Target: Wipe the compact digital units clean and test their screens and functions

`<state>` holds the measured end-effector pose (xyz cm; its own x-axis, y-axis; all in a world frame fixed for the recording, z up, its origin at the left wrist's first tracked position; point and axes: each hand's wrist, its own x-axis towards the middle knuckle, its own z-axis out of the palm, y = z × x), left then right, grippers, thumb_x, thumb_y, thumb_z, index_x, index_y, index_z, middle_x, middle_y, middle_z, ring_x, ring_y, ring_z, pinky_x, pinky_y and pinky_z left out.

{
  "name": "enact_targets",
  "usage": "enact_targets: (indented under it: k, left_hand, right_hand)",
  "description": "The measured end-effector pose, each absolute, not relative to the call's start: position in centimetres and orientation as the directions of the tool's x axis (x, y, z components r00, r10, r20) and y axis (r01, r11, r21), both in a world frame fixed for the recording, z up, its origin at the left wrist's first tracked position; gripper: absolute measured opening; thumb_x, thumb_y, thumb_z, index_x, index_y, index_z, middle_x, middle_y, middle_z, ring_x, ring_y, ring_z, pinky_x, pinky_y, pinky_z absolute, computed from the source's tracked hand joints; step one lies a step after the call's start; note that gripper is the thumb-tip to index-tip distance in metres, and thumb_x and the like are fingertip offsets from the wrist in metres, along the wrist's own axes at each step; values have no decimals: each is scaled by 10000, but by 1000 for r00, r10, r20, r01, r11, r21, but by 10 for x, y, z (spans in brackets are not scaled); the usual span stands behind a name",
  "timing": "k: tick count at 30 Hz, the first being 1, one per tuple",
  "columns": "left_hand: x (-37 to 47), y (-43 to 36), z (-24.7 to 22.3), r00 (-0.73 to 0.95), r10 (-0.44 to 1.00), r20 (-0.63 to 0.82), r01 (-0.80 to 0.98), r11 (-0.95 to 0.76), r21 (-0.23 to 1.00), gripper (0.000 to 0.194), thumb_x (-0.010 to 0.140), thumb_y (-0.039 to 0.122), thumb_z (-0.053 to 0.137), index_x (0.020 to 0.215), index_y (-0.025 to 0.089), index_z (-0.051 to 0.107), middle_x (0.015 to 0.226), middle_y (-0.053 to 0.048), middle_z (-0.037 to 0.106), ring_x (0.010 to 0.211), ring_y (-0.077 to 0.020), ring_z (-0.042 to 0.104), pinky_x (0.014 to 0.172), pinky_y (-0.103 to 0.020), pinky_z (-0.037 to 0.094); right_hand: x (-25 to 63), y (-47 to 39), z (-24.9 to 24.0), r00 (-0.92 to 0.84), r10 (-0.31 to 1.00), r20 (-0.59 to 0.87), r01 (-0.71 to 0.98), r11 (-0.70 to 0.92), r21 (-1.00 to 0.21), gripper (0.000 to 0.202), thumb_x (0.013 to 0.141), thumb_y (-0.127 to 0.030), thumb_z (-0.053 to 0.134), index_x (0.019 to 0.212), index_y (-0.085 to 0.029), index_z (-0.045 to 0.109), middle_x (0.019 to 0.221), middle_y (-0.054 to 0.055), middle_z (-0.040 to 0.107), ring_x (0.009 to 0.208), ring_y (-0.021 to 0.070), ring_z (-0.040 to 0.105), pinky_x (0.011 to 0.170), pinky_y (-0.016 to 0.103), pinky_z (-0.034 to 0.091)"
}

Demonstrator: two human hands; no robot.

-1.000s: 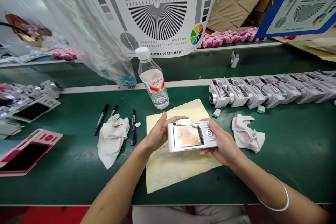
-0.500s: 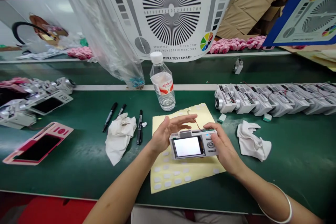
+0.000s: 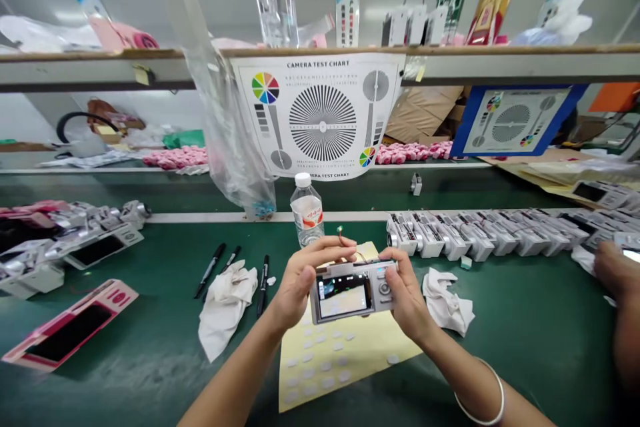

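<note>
A silver digital camera (image 3: 344, 295) is held between both hands above a yellow sheet with white stickers (image 3: 325, 370). Its lit screen shows a picture with small icons. My left hand (image 3: 299, 280) closes on the camera's left end, its fingers stretched along the top near a thin red wire with a small green part (image 3: 341, 230). My right hand (image 3: 409, 293) grips the right end, thumb by the buttons. Whether the left fingers touch the wire, I cannot tell. Behind the hands stands a water bottle (image 3: 307, 211).
A camera test chart (image 3: 323, 123) hangs ahead. Rows of open camera bodies (image 3: 460, 237) line the right; a pink camera panel (image 3: 70, 323), markers (image 3: 210, 270) and crumpled tissue (image 3: 227, 310) lie left. Another tissue (image 3: 447, 300) lies right. A co-worker's hand (image 3: 617, 273) shows at the right edge.
The view has tilted up, showing the upper shelf. The screen went from blank white to a picture. My left fingers have come closer around the camera, and a co-worker's hand has come into view.
</note>
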<state>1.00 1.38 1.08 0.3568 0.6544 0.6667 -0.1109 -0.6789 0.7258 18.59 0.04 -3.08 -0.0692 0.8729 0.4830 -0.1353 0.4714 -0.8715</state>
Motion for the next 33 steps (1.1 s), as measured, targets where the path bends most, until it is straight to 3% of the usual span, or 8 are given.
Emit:
enact_targets:
  k: [5, 10, 15, 19, 26, 30, 33]
  left_hand:
    - [17, -6, 84, 328, 476, 816, -99, -842, 531, 620, 853, 607, 246, 1065, 196, 659, 1090, -99, 587, 898, -230, 603, 785, -353, 511]
    - [29, -44, 136, 188, 325, 927, -110, -931, 349, 691, 871, 597, 154, 928, 197, 715, 974, -86, 640, 842, -213, 613, 732, -346, 537]
    - [40, -86, 154, 152, 341, 928, -48, -935, 352, 672, 876, 586, 162, 896, 216, 722, 935, -65, 658, 852, -202, 611, 718, -330, 551]
    - [47, -108, 150, 102, 243, 965, -31, -968, 247, 731, 894, 531, 52, 942, 205, 705, 964, -45, 656, 746, -162, 616, 685, -320, 552]
    - [54, -135, 144, 46, 294, 955, 46, -955, 292, 737, 907, 481, 17, 931, 216, 704, 955, -29, 664, 941, -182, 604, 761, -299, 549]
    - [54, -145, 143, 64, 313, 948, 18, -950, 312, 687, 889, 550, 101, 923, 225, 706, 968, -10, 672, 920, -189, 608, 784, -309, 552]
    - [53, -152, 145, 84, 355, 931, 7, -935, 356, 686, 859, 607, 148, 900, 221, 715, 983, -13, 670, 934, -196, 607, 828, -308, 539]
  right_hand:
    - [191, -6, 31, -154, 813, 561, -259, 515, -818, 150, 911, -412, 369, 1006, -303, 409, 650, -45, 444, 461, 97, 409, 433, 212, 364]
    - [194, -38, 80, -97, 708, 699, -376, 625, -684, 99, 901, -398, 411, 984, -348, 433, 725, -38, 522, 504, 108, 501, 452, 224, 419]
    - [202, -74, 98, 12, 617, 787, -322, 747, -581, 130, 899, -406, 419, 977, -330, 490, 873, -15, 596, 621, 125, 595, 451, 224, 447]
    - [207, -97, 102, 122, 559, 820, -248, 817, -521, 134, 886, -376, 469, 965, -295, 543, 982, -13, 598, 750, 127, 621, 522, 224, 487]
    - [207, -125, 98, 70, 606, 792, -294, 771, -564, 131, 916, -335, 406, 1001, -325, 506, 951, -12, 631, 634, 132, 626, 456, 237, 477]
    - [208, -128, 95, 149, 551, 821, -219, 828, -515, 134, 905, -348, 424, 996, -307, 513, 923, 9, 615, 587, 136, 587, 400, 234, 413]
    - [209, -130, 94, 225, 490, 842, -109, 872, -478, 145, 890, -373, 453, 974, -290, 536, 903, 26, 595, 659, 151, 579, 426, 249, 394]
